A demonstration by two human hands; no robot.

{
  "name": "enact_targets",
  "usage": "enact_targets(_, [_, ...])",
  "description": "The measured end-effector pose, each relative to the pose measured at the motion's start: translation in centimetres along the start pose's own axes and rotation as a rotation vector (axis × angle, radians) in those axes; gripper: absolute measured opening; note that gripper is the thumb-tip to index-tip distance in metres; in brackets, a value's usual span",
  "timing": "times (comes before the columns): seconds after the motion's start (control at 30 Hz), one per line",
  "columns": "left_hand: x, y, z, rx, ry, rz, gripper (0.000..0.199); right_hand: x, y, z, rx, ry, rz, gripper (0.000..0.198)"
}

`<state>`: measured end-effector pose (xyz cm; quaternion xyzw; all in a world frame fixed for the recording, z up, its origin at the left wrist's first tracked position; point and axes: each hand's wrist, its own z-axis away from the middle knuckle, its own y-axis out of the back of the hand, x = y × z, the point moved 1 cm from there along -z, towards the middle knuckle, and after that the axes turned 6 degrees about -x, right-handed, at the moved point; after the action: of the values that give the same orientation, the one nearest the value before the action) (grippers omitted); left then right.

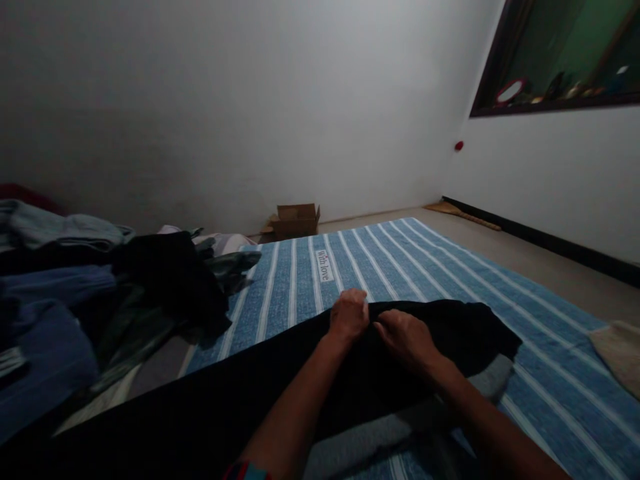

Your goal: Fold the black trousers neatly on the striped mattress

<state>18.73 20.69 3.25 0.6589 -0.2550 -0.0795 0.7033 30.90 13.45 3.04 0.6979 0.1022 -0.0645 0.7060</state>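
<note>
A long black garment, by its shape a pair of trousers [210, 407], stretches across the striped blue sheet from the lower left to the right of centre. My left hand [350, 313] is closed on its far edge, with the fingers bunched. Close by on the right, my right hand [403, 333] also pinches the black cloth; a small gap separates the two hands. Beneath the trousers, a grey cloth [370, 437] shows along the near side, and I cannot tell whether it is a separate piece. Both forearms hide part of the trousers.
A heap of clothes [55, 300] lies at the left, with a black piece [170, 273] on its right side. The blue striped sheet [400, 260] spreads beyond my hands. Against the wall stands an open cardboard box [296, 221]. A beige cloth [620, 353] lies at the right edge.
</note>
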Motion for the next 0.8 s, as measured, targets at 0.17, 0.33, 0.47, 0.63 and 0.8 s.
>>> enact_targets(0.17, [-4.1, 1.5, -2.8, -0.095, 0.147, -0.029, 0.018, -2.5, -0.8, -4.6, -0.022, 0.03, 0.017, 0.025])
enact_targets(0.33, [-5.7, 0.6, -4.5, -0.202, 0.152, 0.052, 0.009, -2.0, -2.7, -6.5, -0.041, 0.049, 0.028, 0.018])
enact_targets(0.47, [-6.5, 0.0, -5.0, -0.206, 0.113, 0.144, 0.01, -1.2, -4.5, -6.1, 0.024, 0.056, 0.026, 0.023])
enact_targets(0.63, [-7.6, -0.7, -4.8, -0.16, 0.081, 0.276, 0.015, -0.7, -6.2, -5.7, 0.249, 0.078, 0.025, 0.014])
enact_targets(0.8, [-8.1, -1.8, -4.7, -0.096, 0.06, 0.38, 0.017, -0.5, -7.0, -5.8, 0.414, 0.116, -0.009, 0.016])
